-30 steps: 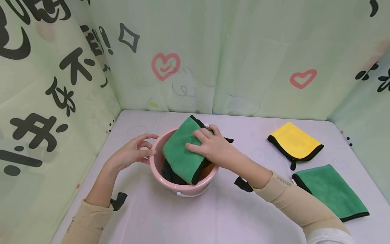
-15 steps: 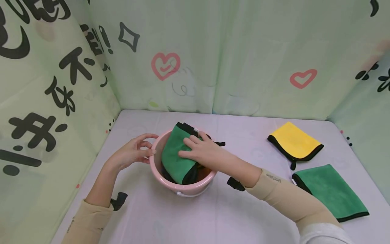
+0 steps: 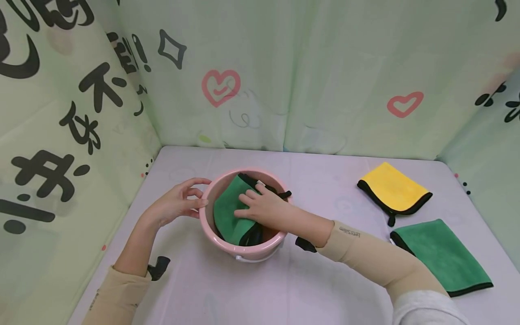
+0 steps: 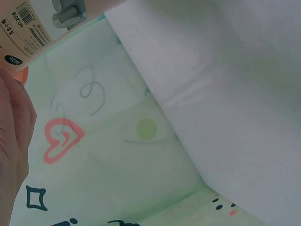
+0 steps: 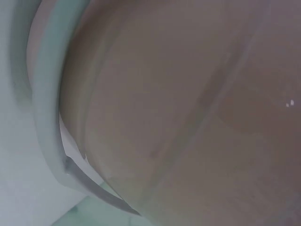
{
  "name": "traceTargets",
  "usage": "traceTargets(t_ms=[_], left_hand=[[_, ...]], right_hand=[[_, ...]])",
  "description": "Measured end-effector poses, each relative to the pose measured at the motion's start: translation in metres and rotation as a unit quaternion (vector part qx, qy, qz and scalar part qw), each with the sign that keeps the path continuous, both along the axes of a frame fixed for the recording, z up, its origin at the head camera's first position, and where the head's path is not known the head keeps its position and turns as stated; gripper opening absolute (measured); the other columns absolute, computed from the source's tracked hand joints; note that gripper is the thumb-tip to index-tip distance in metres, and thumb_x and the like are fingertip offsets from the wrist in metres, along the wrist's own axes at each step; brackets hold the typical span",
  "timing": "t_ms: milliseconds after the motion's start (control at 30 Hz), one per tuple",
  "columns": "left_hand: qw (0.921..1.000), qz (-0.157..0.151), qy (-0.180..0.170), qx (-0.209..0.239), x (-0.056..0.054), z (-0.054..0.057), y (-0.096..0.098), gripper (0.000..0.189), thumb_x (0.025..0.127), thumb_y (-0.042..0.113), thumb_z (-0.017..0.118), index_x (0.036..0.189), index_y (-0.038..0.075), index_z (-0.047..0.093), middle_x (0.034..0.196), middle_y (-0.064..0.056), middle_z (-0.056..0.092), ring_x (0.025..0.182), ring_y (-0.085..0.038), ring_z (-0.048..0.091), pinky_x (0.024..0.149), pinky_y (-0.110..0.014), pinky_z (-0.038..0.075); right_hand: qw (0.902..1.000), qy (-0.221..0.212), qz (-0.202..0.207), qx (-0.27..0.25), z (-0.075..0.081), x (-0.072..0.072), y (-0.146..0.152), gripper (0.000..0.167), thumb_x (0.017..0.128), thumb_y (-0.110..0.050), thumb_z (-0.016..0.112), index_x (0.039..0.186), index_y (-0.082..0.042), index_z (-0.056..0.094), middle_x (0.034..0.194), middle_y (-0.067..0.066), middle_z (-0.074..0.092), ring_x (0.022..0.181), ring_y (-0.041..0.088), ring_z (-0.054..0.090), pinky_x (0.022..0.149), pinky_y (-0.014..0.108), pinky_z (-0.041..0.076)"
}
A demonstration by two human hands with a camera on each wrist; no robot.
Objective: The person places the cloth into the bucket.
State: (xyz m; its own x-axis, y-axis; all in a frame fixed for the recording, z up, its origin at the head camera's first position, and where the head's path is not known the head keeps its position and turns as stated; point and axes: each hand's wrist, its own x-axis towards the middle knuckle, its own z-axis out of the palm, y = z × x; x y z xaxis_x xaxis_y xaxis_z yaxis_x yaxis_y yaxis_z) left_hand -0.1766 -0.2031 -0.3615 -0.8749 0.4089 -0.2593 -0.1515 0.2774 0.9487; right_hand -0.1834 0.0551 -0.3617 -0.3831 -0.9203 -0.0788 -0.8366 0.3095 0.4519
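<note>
A pink bucket with a white handle stands on the table, mouth up. My left hand grips its left rim, thumb and fingers at the edge. Inside lies a green cloth with black edging and a black loop at the right rim. With bent fingers, my right hand holds this cloth down in the bucket. What lies under the cloth is mostly hidden. In the left wrist view, part of the left hand shows beside the bucket's label. Only the bucket wall and handle fill the right wrist view.
A folded yellow cloth with black edging lies at the back right of the table. Nearer, a second green cloth lies partly beside the right sleeve. Patterned curtains stand behind and at both sides.
My right hand has moved left and down with the green cloth, which now sits lower inside the bucket. The left hand and the bucket have stayed in place.
</note>
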Motion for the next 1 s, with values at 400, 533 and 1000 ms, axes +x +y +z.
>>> traceTargets(t_ms=[400, 533, 1000], left_hand=[[0.9999, 0.000, 0.004, -0.009, 0.0001, -0.0007, -0.0002, 0.058, 0.086, 0.013, 0.063, 0.136, 0.006, 0.035, 0.092, -0.013, 0.052, 0.074, -0.021, 0.062, 0.073, -0.035, 0.054], [1.0000, 0.001, 0.001, -0.004, 0.0003, -0.0004, -0.0004, 0.058, 0.086, 0.012, 0.063, 0.136, 0.006, 0.034, 0.092, -0.012, 0.052, 0.074, -0.021, 0.062, 0.073, -0.035, 0.055], [1.0000, 0.000, -0.002, 0.008, 0.0002, -0.0004, -0.0006, 0.058, 0.086, 0.011, 0.063, 0.136, 0.005, 0.034, 0.091, -0.011, 0.052, 0.073, -0.019, 0.062, 0.073, -0.034, 0.054]], right_hand=[[0.9955, 0.014, -0.028, 0.090, -0.0003, 0.0028, -0.0046, 0.033, 0.092, -0.036, 0.051, 0.123, -0.042, 0.044, 0.124, -0.003, 0.047, 0.105, 0.015, 0.043, 0.084, 0.032, 0.034], [0.9901, -0.001, -0.051, 0.131, 0.0010, 0.0034, -0.0067, 0.035, 0.093, -0.036, 0.049, 0.126, -0.043, 0.041, 0.129, -0.004, 0.045, 0.108, 0.015, 0.041, 0.084, 0.032, 0.033], [0.9875, -0.051, -0.078, 0.127, 0.0022, 0.0013, -0.0055, 0.044, 0.087, -0.036, 0.059, 0.128, -0.041, 0.043, 0.132, -0.003, 0.043, 0.116, 0.017, 0.039, 0.099, 0.038, 0.031]])
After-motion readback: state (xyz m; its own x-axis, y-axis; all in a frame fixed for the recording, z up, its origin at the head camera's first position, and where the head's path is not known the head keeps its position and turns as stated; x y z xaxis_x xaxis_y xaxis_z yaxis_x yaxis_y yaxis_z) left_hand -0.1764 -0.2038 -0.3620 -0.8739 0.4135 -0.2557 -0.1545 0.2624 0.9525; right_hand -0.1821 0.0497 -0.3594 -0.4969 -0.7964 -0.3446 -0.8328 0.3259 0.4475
